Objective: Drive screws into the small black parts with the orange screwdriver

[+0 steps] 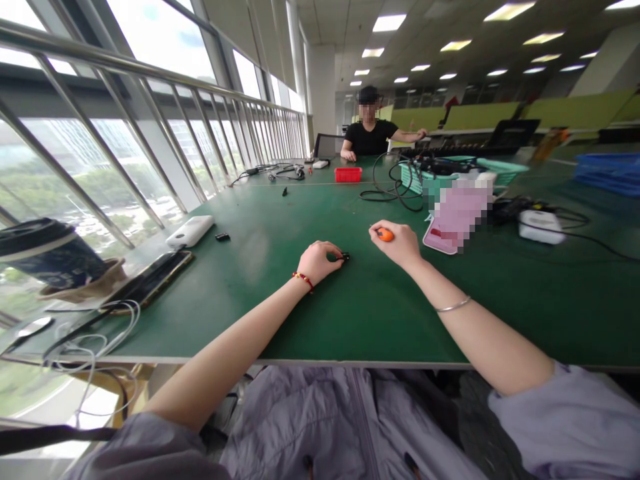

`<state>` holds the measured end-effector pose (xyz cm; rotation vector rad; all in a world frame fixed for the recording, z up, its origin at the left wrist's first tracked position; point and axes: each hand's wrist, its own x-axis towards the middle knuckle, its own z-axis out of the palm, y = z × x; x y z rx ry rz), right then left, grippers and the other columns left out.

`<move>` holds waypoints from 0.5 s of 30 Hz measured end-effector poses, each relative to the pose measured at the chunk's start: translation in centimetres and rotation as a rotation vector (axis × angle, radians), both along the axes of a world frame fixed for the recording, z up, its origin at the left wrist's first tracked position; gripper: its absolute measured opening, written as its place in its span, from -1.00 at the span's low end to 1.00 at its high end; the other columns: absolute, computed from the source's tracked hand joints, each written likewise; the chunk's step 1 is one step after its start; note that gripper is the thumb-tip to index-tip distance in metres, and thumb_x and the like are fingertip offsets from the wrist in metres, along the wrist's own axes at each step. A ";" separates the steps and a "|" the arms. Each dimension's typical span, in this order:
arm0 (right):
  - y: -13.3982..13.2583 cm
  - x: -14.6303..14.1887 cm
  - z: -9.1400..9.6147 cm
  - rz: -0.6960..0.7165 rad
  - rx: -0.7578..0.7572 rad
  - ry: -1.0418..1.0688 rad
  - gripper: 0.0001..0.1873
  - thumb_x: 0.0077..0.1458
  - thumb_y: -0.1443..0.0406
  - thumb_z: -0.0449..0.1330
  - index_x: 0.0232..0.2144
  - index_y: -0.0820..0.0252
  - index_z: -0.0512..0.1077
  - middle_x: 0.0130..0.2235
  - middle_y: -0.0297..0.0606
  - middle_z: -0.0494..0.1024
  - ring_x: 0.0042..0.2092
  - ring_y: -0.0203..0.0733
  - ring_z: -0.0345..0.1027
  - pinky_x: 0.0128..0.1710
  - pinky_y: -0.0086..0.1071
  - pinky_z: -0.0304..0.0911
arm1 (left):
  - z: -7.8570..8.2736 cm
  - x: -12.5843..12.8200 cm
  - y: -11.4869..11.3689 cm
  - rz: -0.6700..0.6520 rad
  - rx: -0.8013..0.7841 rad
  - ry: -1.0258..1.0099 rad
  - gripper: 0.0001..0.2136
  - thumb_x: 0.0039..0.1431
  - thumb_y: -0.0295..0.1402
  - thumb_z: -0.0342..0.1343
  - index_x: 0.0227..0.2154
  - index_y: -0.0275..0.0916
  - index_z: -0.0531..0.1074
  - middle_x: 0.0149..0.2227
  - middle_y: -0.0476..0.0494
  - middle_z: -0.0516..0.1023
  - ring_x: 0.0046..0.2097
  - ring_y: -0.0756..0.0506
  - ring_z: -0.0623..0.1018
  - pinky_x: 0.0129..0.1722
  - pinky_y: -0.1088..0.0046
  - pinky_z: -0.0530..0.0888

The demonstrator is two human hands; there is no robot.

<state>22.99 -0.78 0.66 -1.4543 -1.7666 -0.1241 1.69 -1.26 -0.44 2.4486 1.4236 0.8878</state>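
My left hand (316,261) rests on the green table (240,293), thumb and fingers pinched on a small black part (345,256). The part is too small to make out its kind. To its right, my right hand (401,244) is closed around an orange-and-black handle (385,234). The rounded orange end faces up toward me; the rest of that tool is hidden in the fist. A gap of bare tabletop separates the two hands. Another small black piece (223,237) lies to the left, and a further black piece (285,191) lies farther back.
Left: a paper cup (55,257), a phone (155,280), a white power bank (191,231), white cables (95,347). Right: a pink phone (453,217), a teal basket (415,180) with black cables, a white adapter (541,227). A red box (348,175) stands before a seated person (370,137).
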 end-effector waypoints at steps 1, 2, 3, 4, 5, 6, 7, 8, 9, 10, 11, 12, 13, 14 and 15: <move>0.0 -0.1 -0.1 0.001 -0.003 -0.006 -0.77 0.00 0.13 0.09 -0.40 0.03 0.51 -0.36 -0.35 0.59 -0.31 -0.16 0.45 -0.43 -0.42 0.16 | 0.0 -0.1 0.1 -0.007 0.004 0.004 -0.91 -0.05 -0.35 0.16 -0.48 -0.19 0.55 -0.22 0.00 0.60 -0.13 -0.11 0.50 0.01 0.32 0.40; 0.0 -0.1 -0.1 0.004 -0.005 -0.011 -0.77 0.00 0.13 0.09 -0.40 0.03 0.51 -0.37 -0.35 0.59 -0.31 -0.16 0.45 -0.43 -0.42 0.16 | 0.1 -0.4 0.2 -0.009 0.006 0.010 -0.91 -0.05 -0.35 0.15 -0.48 -0.19 0.55 -0.22 0.00 0.60 -0.13 -0.11 0.50 0.01 0.32 0.40; 0.0 -0.2 -0.1 0.009 -0.008 -0.016 -0.77 0.00 0.12 0.09 -0.40 0.02 0.51 -0.38 -0.35 0.59 -0.32 -0.16 0.45 -0.43 -0.42 0.16 | 0.1 -0.8 0.2 -0.006 0.005 0.020 -0.91 -0.05 -0.35 0.15 -0.49 -0.19 0.55 -0.22 -0.01 0.60 -0.13 -0.11 0.50 0.00 0.32 0.40; 0.0 -0.2 -0.1 0.015 -0.011 -0.021 -0.77 0.00 0.12 0.09 -0.40 0.02 0.51 -0.38 -0.35 0.59 -0.32 -0.16 0.45 -0.43 -0.42 0.16 | 0.3 -1.4 0.3 0.000 0.004 0.034 -0.90 -0.06 -0.34 0.15 -0.49 -0.19 0.55 -0.23 -0.02 0.60 -0.13 -0.11 0.51 0.00 0.31 0.40; 0.0 -0.3 -0.1 0.022 -0.015 -0.026 -0.77 0.00 0.12 0.09 -0.41 0.02 0.51 -0.39 -0.35 0.59 -0.33 -0.17 0.44 -0.43 -0.42 0.17 | 0.4 -2.2 0.3 0.008 0.000 0.050 -0.90 -0.06 -0.33 0.15 -0.49 -0.19 0.55 -0.23 -0.02 0.60 -0.13 -0.12 0.51 0.00 0.31 0.40; 0.0 -0.3 -0.1 0.030 -0.018 -0.031 -0.77 0.00 0.12 0.09 -0.41 0.02 0.51 -0.39 -0.35 0.59 -0.34 -0.17 0.44 -0.44 -0.42 0.17 | 0.6 -3.2 0.3 0.018 0.000 0.066 -0.89 -0.07 -0.32 0.14 -0.49 -0.19 0.55 -0.23 -0.04 0.60 -0.13 -0.13 0.51 0.00 0.30 0.40; 0.0 -0.3 -0.1 0.037 -0.022 -0.036 -0.77 0.00 0.12 0.09 -0.41 0.02 0.51 -0.39 -0.35 0.59 -0.34 -0.17 0.44 -0.44 -0.42 0.17 | 0.8 -4.4 0.3 0.028 0.003 0.075 -0.87 -0.07 -0.31 0.13 -0.51 -0.20 0.55 -0.24 -0.05 0.60 -0.13 -0.13 0.51 0.01 0.29 0.39; 0.0 -0.3 -0.1 0.043 -0.024 -0.039 -0.76 0.00 0.11 0.09 -0.41 0.02 0.51 -0.39 -0.35 0.59 -0.34 -0.17 0.44 -0.44 -0.42 0.17 | 1.0 -5.8 0.2 0.033 0.004 0.079 -0.86 -0.07 -0.29 0.12 -0.51 -0.20 0.55 -0.24 -0.06 0.60 -0.14 -0.13 0.52 0.01 0.30 0.39; 0.0 -0.3 -0.1 0.049 -0.026 -0.041 -0.76 0.00 0.11 0.09 -0.41 0.02 0.51 -0.39 -0.35 0.59 -0.34 -0.17 0.44 -0.44 -0.42 0.17 | 1.2 -7.3 0.1 0.051 -0.004 0.083 -0.84 -0.07 -0.27 0.12 -0.51 -0.20 0.55 -0.25 -0.06 0.60 -0.15 -0.13 0.52 0.01 0.31 0.39; 0.0 -0.3 -0.1 0.054 -0.029 -0.044 -0.77 0.00 0.11 0.09 -0.42 0.03 0.51 -0.39 -0.35 0.59 -0.34 -0.16 0.44 -0.44 -0.42 0.16 | 1.5 -8.9 0.0 0.087 -0.016 0.089 -0.83 -0.08 -0.25 0.12 -0.52 -0.20 0.55 -0.25 -0.07 0.60 -0.16 -0.13 0.53 0.01 0.32 0.39; 0.0 -0.3 -0.1 0.061 -0.032 -0.047 -0.77 -0.01 0.11 0.09 -0.42 0.03 0.51 -0.39 -0.35 0.59 -0.34 -0.16 0.44 -0.44 -0.42 0.16 | 1.8 -10.5 -0.1 0.130 -0.025 0.096 -0.82 -0.09 -0.24 0.12 -0.52 -0.20 0.55 -0.25 -0.08 0.60 -0.17 -0.14 0.53 0.01 0.33 0.39; -0.1 -0.4 -0.1 0.067 -0.035 -0.050 -0.77 -0.01 0.12 0.10 -0.43 0.03 0.50 -0.39 -0.35 0.59 -0.34 -0.16 0.44 -0.45 -0.42 0.16 | 2.0 -12.1 -0.3 0.170 -0.038 0.111 -0.82 -0.10 -0.22 0.12 -0.53 -0.19 0.55 -0.25 -0.07 0.60 -0.17 -0.14 0.54 0.02 0.34 0.38; -0.1 -0.4 -0.2 0.073 -0.039 -0.054 -0.78 -0.01 0.12 0.10 -0.43 0.03 0.50 -0.40 -0.35 0.59 -0.34 -0.16 0.44 -0.45 -0.42 0.15 | 2.3 -13.5 -0.5 0.213 -0.043 0.121 -0.82 -0.11 -0.21 0.13 -0.53 -0.18 0.55 -0.26 -0.07 0.60 -0.17 -0.15 0.54 0.01 0.34 0.38; -0.1 -0.4 -0.2 0.079 -0.042 -0.058 -0.78 -0.02 0.12 0.10 -0.43 0.02 0.50 -0.40 -0.35 0.59 -0.34 -0.16 0.44 -0.45 -0.42 0.15 | 2.5 -14.8 -0.6 0.254 -0.050 0.131 -0.81 -0.13 -0.20 0.13 -0.54 -0.18 0.55 -0.26 -0.08 0.60 -0.17 -0.16 0.53 0.00 0.34 0.39; -0.1 -0.5 -0.2 0.084 -0.045 -0.062 -0.78 -0.02 0.12 0.10 -0.44 0.02 0.50 -0.40 -0.36 0.59 -0.34 -0.16 0.44 -0.45 -0.42 0.14 | 2.7 -15.9 -0.8 0.275 -0.060 0.134 -0.80 -0.13 -0.19 0.14 -0.53 -0.19 0.55 -0.26 -0.08 0.60 -0.18 -0.17 0.54 -0.03 0.34 0.39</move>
